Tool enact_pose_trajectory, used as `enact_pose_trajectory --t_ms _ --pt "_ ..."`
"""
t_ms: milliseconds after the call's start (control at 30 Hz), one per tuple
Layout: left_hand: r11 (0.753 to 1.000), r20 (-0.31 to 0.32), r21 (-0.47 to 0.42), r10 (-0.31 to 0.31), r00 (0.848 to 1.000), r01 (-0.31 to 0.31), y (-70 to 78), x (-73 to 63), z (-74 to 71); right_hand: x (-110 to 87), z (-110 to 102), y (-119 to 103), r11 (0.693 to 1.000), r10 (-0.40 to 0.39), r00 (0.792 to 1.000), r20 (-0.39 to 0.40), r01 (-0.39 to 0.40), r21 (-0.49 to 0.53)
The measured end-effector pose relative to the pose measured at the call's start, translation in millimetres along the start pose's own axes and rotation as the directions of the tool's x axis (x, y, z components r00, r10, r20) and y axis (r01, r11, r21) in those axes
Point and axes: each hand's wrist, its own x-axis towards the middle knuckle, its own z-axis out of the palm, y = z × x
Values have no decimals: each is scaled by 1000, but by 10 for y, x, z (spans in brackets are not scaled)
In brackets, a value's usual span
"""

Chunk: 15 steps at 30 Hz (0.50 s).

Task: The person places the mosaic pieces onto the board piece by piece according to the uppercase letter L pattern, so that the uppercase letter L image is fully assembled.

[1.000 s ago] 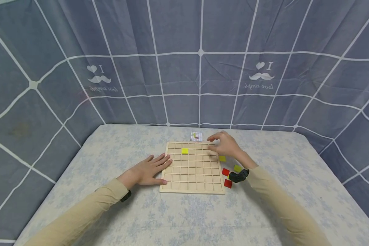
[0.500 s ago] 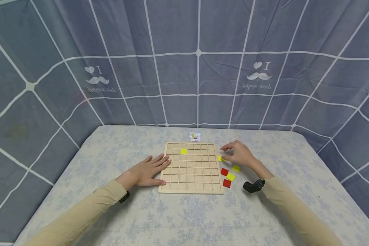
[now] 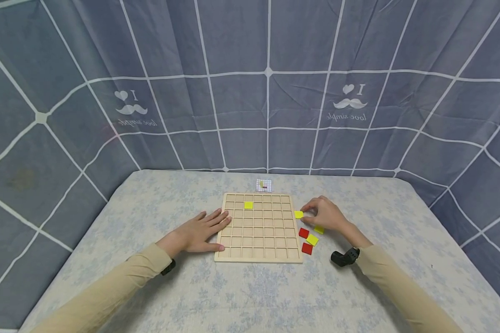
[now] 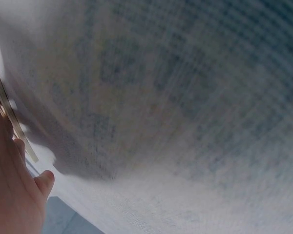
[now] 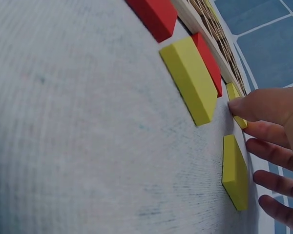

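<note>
My left hand (image 3: 197,232) lies flat with fingers spread, its fingertips and thumb on the left edge of a wooden grid board (image 3: 259,241). In the left wrist view the same hand (image 4: 12,180) shows beside the board's edge (image 4: 10,109). Just off the board's right edge, my right hand (image 3: 328,216) pinches a small yellow square tile (image 3: 298,214) between thumb and forefinger. The right wrist view shows the thumb across this yellow tile (image 5: 232,91), with the other fingers held apart. Another yellow square tile (image 3: 248,205) sits in a cell of the board's upper rows.
Right of the board lie two red tiles, a nearer one (image 3: 307,249) and a farther one (image 3: 303,232). A yellow tile (image 3: 312,239) touches them closely, and another yellow tile (image 3: 319,229) is under the right hand. A small printed grid card (image 3: 264,185) stands behind the board.
My right hand has moved off the board's upper right, back and to the right, and its thumb and forefinger have closed on the yellow tile there. The left hand stays in place.
</note>
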Motion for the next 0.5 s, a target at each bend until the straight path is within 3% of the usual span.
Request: enact_pose_trajectory --t_ms 333,500 --pt "1000 6 7 -4 1000 4 -12 1 5 13 -7 6 999 -23 1000 -20 22 -42" --pt "1000 0 -4 0 1000 0 -11 -3 -2 53 -47 -7 999 1 999 -39 -3 -45"
